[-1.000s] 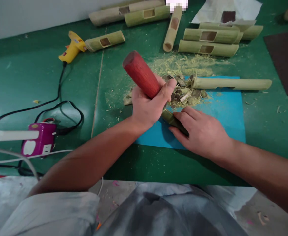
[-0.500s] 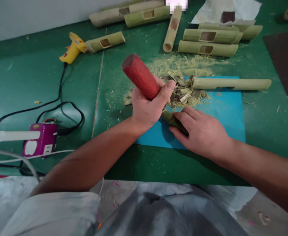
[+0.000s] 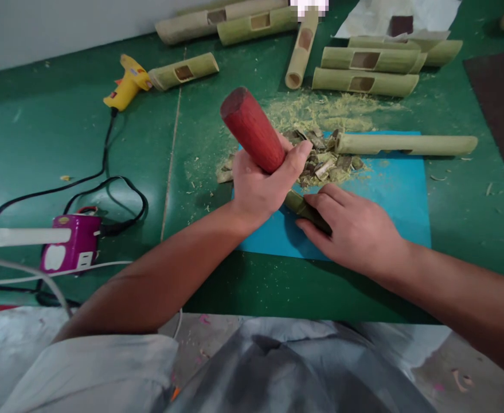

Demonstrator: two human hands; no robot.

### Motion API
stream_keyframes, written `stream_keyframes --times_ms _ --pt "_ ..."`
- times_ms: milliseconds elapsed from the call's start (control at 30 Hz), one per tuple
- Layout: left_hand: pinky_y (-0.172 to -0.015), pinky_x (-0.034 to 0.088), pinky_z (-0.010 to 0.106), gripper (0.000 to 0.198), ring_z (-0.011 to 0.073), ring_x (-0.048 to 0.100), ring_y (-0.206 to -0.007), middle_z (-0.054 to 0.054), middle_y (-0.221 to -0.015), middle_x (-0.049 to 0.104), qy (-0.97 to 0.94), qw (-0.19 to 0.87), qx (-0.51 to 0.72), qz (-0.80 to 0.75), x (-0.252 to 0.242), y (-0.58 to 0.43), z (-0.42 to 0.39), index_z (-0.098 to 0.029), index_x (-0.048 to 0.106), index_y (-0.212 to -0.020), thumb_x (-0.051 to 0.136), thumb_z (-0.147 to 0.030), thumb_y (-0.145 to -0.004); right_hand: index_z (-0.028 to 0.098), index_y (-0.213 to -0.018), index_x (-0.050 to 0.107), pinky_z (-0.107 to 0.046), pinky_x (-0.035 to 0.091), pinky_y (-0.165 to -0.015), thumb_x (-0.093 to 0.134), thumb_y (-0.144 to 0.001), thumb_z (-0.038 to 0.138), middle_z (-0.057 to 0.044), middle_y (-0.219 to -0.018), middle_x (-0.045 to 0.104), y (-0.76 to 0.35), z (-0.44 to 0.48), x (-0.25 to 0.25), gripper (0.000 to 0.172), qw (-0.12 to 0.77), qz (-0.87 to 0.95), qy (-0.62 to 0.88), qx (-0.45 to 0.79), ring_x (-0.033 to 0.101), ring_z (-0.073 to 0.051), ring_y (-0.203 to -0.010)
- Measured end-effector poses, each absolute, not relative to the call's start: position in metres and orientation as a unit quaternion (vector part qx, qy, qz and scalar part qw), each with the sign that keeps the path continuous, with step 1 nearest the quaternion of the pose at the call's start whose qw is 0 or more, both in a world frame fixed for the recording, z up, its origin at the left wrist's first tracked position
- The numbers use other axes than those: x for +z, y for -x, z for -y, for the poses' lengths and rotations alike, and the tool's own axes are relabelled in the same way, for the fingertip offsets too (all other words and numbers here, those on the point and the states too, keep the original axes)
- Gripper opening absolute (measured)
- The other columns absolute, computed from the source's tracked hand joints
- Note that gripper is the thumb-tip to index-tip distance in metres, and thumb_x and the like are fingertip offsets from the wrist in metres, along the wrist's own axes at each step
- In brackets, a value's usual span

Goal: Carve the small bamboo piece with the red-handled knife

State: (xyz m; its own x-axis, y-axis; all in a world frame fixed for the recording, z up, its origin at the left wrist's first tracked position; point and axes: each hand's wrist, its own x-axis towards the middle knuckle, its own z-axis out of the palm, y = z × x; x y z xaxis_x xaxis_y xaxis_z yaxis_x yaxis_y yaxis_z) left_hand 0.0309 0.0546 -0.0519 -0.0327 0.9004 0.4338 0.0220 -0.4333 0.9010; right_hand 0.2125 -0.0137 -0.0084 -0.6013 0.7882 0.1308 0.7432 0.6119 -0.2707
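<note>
My left hand is wrapped round the thick red wooden handle of a tool, which tilts up and to the left. The working end is hidden behind my fingers, so its kind does not show. Just below that fist, a green bamboo piece slants over a blue sheet. My right hand grips this bamboo from above, fingers on its far side and thumb on the near side. Behind my hands lies a heap of bamboo chips, and a peeled bamboo tube rests at its right.
Several bamboo tubes with cut windows lie along the back. On the left are a yellow glue gun and a purple power adapter with trailing cords. White paper is at the back, and a dark mat at the right.
The red handle's top has shifted slightly right and up, leaning with my left hand. My right hand stays on the bamboo piece. The whole view has moved very slightly.
</note>
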Motion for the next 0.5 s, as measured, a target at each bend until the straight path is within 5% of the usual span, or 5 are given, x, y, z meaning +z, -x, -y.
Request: stream_keyframes --times_ms 500 --pt "-0.063 0.047 0.038 0.051 0.0149 0.054 -0.062 -0.001 -0.063 0.054 -0.613 0.314 0.623 -0.369 -0.0481 -0.0343 -0.0538 -0.027 0.061 -0.07 0.081 -0.068 -0.091 0.015 -0.103 0.078 -0.033 0.038 -0.065 0.058 -0.105 0.032 -0.011 -0.099 0.076 -0.2124 0.0136 -0.0063 0.026 0.109 0.886 0.44 0.098 0.065 -0.022 -0.082"
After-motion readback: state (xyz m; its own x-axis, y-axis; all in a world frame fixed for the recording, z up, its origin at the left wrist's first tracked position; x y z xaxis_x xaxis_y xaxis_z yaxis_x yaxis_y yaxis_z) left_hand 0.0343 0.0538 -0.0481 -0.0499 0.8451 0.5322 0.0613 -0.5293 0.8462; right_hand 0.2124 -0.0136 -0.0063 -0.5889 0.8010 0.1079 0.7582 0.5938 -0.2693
